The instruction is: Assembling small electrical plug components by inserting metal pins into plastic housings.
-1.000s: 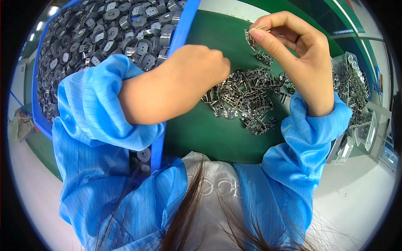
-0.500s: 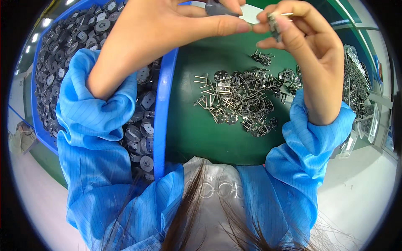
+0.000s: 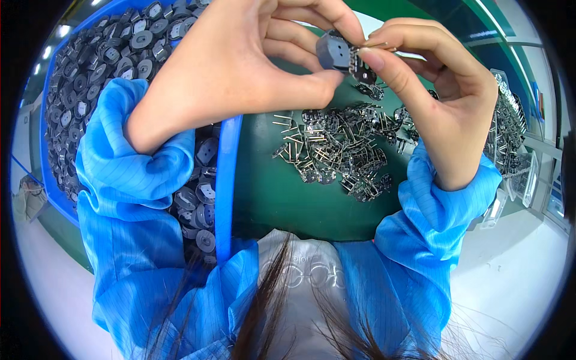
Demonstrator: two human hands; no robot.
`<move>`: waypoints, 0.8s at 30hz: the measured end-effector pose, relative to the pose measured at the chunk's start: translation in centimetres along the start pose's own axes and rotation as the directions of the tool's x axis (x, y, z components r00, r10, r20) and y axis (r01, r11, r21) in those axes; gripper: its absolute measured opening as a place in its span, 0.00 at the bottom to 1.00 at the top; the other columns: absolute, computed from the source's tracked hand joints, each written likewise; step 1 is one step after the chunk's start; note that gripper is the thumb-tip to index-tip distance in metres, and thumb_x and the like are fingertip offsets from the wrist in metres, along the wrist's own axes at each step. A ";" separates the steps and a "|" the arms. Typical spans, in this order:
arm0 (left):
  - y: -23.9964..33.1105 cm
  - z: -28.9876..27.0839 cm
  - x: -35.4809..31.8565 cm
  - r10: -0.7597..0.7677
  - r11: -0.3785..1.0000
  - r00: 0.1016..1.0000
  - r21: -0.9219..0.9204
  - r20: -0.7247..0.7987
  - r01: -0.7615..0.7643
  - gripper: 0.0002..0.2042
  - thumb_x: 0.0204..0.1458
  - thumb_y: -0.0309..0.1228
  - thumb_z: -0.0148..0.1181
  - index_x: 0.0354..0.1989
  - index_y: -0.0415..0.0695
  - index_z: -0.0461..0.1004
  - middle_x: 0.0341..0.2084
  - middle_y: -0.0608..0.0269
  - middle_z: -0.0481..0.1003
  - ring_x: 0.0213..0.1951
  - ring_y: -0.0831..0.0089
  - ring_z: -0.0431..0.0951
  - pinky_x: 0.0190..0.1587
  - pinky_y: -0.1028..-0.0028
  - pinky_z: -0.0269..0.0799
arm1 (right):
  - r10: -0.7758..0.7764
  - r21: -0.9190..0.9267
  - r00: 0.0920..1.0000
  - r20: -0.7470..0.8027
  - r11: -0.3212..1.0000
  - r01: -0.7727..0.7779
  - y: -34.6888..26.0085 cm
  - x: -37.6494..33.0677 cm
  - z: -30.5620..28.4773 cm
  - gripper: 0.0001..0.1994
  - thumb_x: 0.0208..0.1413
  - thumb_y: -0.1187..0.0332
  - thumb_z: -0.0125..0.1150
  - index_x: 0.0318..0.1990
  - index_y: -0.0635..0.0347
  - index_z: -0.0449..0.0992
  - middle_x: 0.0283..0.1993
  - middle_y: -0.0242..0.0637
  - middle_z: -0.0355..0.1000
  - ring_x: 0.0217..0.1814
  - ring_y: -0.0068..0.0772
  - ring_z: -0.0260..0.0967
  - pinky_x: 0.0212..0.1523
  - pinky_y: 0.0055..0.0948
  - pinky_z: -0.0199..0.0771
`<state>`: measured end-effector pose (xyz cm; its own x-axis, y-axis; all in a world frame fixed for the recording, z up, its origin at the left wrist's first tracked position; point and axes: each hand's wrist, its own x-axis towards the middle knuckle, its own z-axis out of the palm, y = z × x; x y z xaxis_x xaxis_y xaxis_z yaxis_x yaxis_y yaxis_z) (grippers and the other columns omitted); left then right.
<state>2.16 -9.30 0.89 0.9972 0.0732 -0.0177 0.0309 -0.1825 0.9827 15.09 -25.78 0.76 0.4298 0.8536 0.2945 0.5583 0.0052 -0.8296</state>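
Observation:
Between the fingers of my left hand (image 3: 240,66) sits a dark grey plastic housing (image 3: 333,51), small and blocky with little holes in its face. My right hand (image 3: 441,90) pinches a small black circuit board (image 3: 362,71) with long metal pins, between thumb and forefinger. Housing and board meet, or nearly so, above the far part of the table; whether they are joined I cannot tell. Below my hands lies a loose pile of similar boards (image 3: 336,144), many with pins sticking out.
To the left, a blue bin (image 3: 225,186) is heaped with grey plastic housings (image 3: 141,39). The green table (image 3: 282,210) carries the board pile. More boards (image 3: 507,129) fill a clear tray (image 3: 528,180) at the right edge.
The housing and the board, apart before, have come together. The housing in my left hand has turned and moved nearer and right; the board in my right hand has moved left and nearer.

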 end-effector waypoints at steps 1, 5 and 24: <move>-0.4 0.3 0.1 0.001 1.000 1.000 0.000 -0.003 -0.001 0.18 0.42 0.20 0.66 0.44 0.38 0.71 0.34 0.59 0.75 0.29 0.81 0.75 0.34 0.81 0.75 | 0.022 0.034 0.999 -0.042 0.999 -0.021 0.0 -0.1 0.1 0.06 0.48 0.80 0.64 0.35 0.69 0.76 0.38 0.36 0.74 0.41 0.25 0.72 0.44 0.22 0.73; -0.6 0.3 0.4 0.047 0.995 0.991 -0.086 -0.125 -0.058 0.17 0.42 0.20 0.68 0.41 0.39 0.71 0.34 0.57 0.75 0.30 0.78 0.77 0.36 0.78 0.78 | 0.097 0.092 0.995 -0.024 0.991 -0.095 0.0 -0.5 0.3 0.07 0.48 0.80 0.64 0.36 0.69 0.76 0.39 0.36 0.74 0.40 0.25 0.73 0.44 0.23 0.74; -2.4 1.5 -0.2 0.071 0.997 0.970 -0.003 -0.231 -0.074 0.13 0.40 0.19 0.69 0.30 0.35 0.68 0.29 0.56 0.77 0.35 0.75 0.80 0.37 0.79 0.79 | -0.022 -0.119 0.990 -0.138 0.993 0.005 -0.9 -0.3 2.3 0.07 0.42 0.83 0.66 0.31 0.70 0.78 0.33 0.37 0.75 0.34 0.26 0.74 0.37 0.21 0.76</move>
<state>2.03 -10.30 -1.76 0.9540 0.2844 0.0951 -0.0429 -0.1844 0.9819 12.82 -24.87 0.36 0.5113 0.7730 0.3755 0.6412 -0.0522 -0.7656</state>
